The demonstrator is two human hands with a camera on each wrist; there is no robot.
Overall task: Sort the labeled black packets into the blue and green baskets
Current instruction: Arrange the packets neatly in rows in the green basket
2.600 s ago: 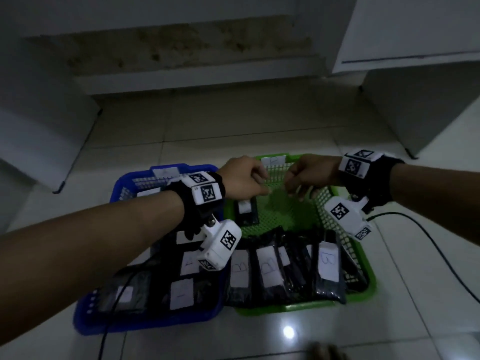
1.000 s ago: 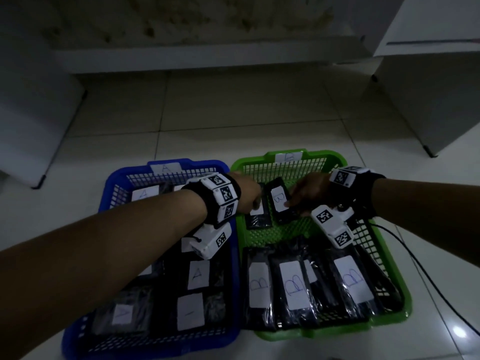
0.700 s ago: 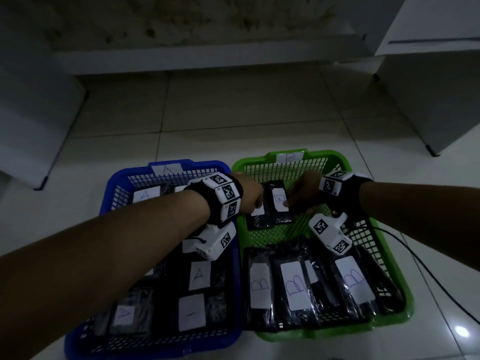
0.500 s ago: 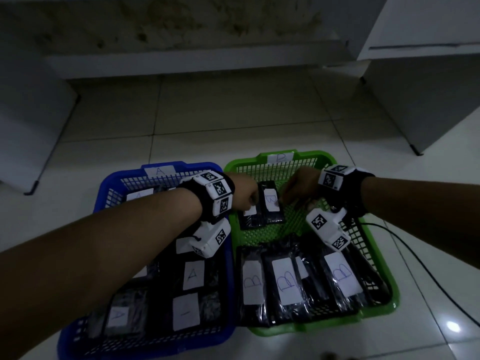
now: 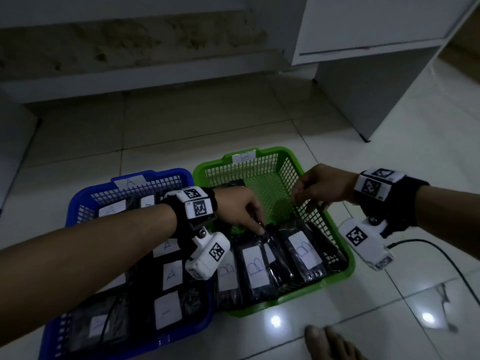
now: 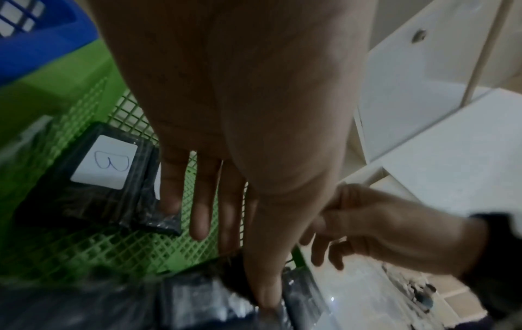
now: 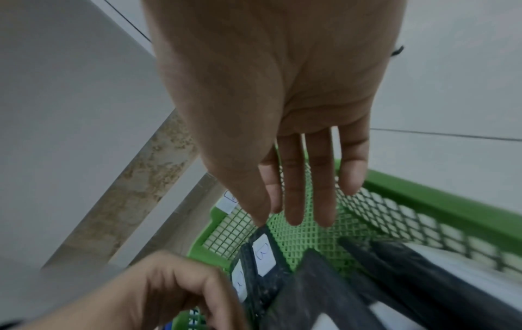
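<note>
Pale glossy floor tiles [image 5: 207, 120], dim light, two ceiling-lamp reflections near the bottom of the head view. A white cabinet [image 5: 368, 61] stood at upper right; a stained skirting ran along the far wall. A black cable [image 5: 441, 258] lay on the tiles right of the baskets.

Blue basket [image 5: 78, 203] on the left, green basket [image 5: 340, 276] touching it on the right. A white tag reading "A" [image 5: 129, 182] sat on the blue basket's far rim; a tag reading "B" [image 5: 243, 157] on the green one's far rim.

Blue basket: black packets [image 5: 192, 300] with white labels; "A" legible on two labels [image 5: 172, 275], the others blurred or partly hidden by the forearm.

Green basket: a row of packets at the near end, labels reading "B" [image 5: 303, 250]. Two further packets lay side by side on the mesh floor at the far left corner [image 6: 99, 178]; one label read "B", the other was mostly covered. Mid-floor of the basket was bare mesh.

Left hand [image 5: 239, 206] reached into the green basket, fingers nearly straight and slightly apart, index tip touching the top edge of a near-row packet [image 5: 255, 268]. No grip visible.

Right hand [image 5: 324, 185] hovered over the green basket's right wall, fingers loosely extended downward, close together, holding nothing.

A bare foot [image 5: 330, 344] showed at the bottom edge.
</note>
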